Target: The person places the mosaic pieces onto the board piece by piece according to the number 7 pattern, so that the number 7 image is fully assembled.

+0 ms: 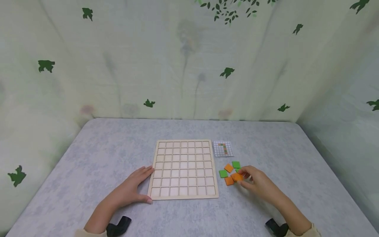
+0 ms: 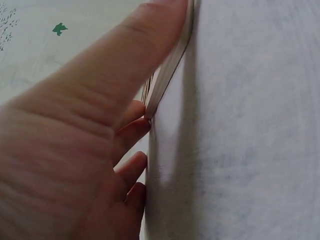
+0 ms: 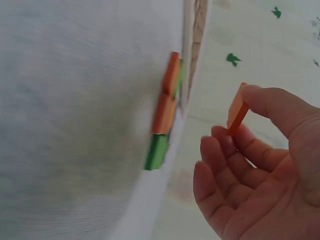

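Note:
A wooden grid board lies flat on the table, its squares bare. My left hand rests against the board's left side, fingertips at the edge and thumb by the near left corner. To the right of the board, my right hand pinches an orange square tile between thumb and fingers, above the table. Beside that hand lie loose orange tiles and green tiles, some partly covered by the fingers. A small pattern card with orange and green squares lies beyond them.
The grey-blue table extends around the board on every side. Behind it hangs a pale curtain printed with green birds. A black strap piece shows near the left wrist, another near the right.

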The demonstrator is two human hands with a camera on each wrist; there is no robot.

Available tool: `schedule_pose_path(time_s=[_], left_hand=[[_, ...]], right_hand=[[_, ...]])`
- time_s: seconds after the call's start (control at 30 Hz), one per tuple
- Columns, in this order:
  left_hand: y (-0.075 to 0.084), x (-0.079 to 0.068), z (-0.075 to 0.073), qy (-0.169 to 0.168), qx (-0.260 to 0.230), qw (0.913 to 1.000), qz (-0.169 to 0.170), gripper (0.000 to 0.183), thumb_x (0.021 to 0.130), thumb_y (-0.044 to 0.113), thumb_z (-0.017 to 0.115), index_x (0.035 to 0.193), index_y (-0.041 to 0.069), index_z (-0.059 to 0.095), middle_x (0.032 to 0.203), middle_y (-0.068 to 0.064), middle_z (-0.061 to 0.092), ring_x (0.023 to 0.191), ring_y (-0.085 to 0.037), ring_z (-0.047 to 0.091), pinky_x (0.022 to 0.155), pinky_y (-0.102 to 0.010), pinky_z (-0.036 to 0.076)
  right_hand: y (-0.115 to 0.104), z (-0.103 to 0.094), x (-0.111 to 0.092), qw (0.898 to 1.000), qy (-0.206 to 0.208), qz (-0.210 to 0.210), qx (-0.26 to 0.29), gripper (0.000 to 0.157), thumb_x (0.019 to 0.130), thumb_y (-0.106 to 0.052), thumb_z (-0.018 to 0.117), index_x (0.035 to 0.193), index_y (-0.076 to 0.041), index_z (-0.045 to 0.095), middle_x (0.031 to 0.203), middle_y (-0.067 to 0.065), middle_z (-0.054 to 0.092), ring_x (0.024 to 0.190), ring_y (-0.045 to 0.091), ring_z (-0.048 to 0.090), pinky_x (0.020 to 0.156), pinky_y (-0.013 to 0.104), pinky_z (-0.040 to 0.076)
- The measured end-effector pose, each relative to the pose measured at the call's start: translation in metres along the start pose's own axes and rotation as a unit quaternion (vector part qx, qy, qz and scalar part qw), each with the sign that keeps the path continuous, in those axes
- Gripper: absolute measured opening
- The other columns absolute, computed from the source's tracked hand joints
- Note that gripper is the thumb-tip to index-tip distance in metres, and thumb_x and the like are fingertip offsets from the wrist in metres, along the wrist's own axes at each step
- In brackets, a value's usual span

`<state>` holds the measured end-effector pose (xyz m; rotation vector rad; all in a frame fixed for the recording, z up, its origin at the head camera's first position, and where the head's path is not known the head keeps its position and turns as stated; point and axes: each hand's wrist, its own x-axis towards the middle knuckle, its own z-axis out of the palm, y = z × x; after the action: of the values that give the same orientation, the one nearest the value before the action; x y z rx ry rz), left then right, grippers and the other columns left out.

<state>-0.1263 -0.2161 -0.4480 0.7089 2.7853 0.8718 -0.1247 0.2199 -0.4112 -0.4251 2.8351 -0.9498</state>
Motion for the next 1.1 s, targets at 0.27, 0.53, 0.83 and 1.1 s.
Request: schedule_pose_path(time_s=[0.27,0.53,0.83,1.1], left_hand=[[0.000,0.010,-0.013,-0.008,-0.023,0.9994,-0.023,0.088,0.070,0.050,0.069,0.136,0.003,0.038,0.137,-0.018,0.035,0.125,-0.039,0.026,0.096,-0.055,0.025],[-0.011,0.014,-0.010,0.000,-0.049,0.9988,-0.007,0.083,0.072,0.045,0.070,0.136,0.004,0.038,0.138,-0.018,0.033,0.125,-0.042,0.024,0.095,-0.058,0.024],[-0.016,0.011,-0.005,0.010,-0.078,0.9969,-0.004,0.081,0.073,0.043,0.070,0.137,0.005,0.037,0.140,-0.017,0.031,0.126,-0.041,0.021,0.095,-0.060,0.022],[-0.016,0.012,-0.005,0.015,-0.072,0.9973,0.004,0.080,0.074,0.043,0.069,0.137,0.005,0.038,0.139,-0.017,0.032,0.126,-0.041,0.022,0.095,-0.059,0.022]], right_hand=[[-0.028,-0.009,0.025,0.994,0.032,-0.100,0.035,0.028,0.082,-0.016,0.067,0.107,-0.008,0.058,0.100,-0.003,0.056,0.086,0.017,0.053,0.073,0.036,0.047],[-0.057,0.004,0.066,0.976,0.062,-0.173,0.120,0.027,0.084,-0.016,0.065,0.109,-0.008,0.060,0.104,-0.001,0.058,0.087,0.015,0.053,0.076,0.036,0.047],[-0.083,0.040,0.125,0.963,0.042,-0.185,0.193,0.033,0.084,-0.017,0.064,0.114,-0.004,0.060,0.106,0.002,0.058,0.089,0.014,0.055,0.079,0.031,0.047],[-0.091,0.078,0.162,0.969,-0.012,-0.115,0.217,0.029,0.084,-0.015,0.064,0.112,-0.007,0.060,0.104,0.003,0.059,0.090,0.014,0.055,0.078,0.023,0.045]])
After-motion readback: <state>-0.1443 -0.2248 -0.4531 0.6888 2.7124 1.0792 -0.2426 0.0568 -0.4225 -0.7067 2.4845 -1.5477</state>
